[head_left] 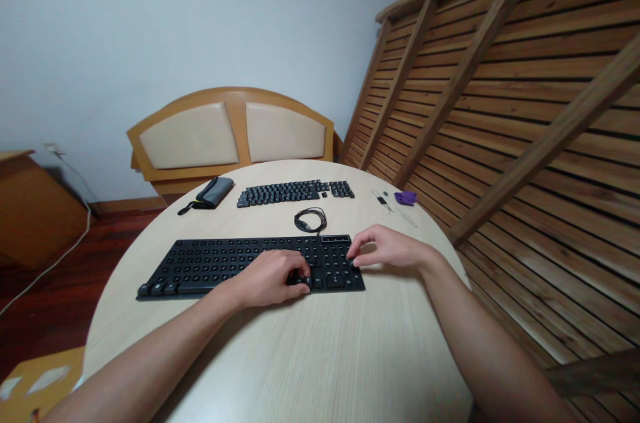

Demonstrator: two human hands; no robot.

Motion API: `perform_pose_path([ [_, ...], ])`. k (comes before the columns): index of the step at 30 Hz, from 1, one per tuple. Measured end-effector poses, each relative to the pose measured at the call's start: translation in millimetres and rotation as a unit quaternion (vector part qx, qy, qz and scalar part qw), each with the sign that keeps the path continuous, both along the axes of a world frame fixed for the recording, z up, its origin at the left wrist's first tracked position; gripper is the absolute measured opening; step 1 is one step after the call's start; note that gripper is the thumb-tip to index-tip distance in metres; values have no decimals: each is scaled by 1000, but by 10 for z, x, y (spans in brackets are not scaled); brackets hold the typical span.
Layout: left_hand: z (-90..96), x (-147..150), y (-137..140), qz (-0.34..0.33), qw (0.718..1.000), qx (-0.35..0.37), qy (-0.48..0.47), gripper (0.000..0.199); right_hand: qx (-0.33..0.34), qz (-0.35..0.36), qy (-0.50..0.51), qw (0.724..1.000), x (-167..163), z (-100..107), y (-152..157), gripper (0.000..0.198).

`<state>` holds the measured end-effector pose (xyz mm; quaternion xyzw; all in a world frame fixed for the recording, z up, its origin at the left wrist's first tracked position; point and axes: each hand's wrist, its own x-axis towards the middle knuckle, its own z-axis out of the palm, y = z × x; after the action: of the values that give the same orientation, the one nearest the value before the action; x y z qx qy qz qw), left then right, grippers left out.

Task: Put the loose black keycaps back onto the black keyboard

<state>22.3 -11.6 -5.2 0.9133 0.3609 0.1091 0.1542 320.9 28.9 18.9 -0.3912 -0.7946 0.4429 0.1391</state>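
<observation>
A black keyboard point(200, 261) lies across the table in front of me, most of its key positions bare of caps. My left hand point(275, 276) is closed over its lower edge near the arrow-key area, fingers curled on top and thumb by the front edge. At the right edge of the number pad, my right hand point(383, 248) pinches a small black keycap point(352, 261) between thumb and fingers. Behind the keyboard, many loose keycaps point(283, 193) are laid out in keyboard order, with one keycap point(325, 195) apart from the rows.
A coiled black cable point(310, 219) rests behind the keyboard. A grey zip pouch point(214, 193) lies at the far left of the round table point(320, 356). At the right are a thin wire tool point(384, 201) and a purple cloth point(405, 197). Wooden slats point(540, 109) stand beside the table.
</observation>
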Motion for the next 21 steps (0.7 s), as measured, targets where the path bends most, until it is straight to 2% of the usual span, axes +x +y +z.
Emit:
perform_pose_path([
  [7, -8, -8, 15, -3, 1000, 1, -5, 16, -55, 27, -50, 997, -97, -37, -61, 29],
  [21, 0, 2, 8, 0, 1000, -1, -1, 17, -7, 29, -89, 996, -167, -41, -103, 24],
])
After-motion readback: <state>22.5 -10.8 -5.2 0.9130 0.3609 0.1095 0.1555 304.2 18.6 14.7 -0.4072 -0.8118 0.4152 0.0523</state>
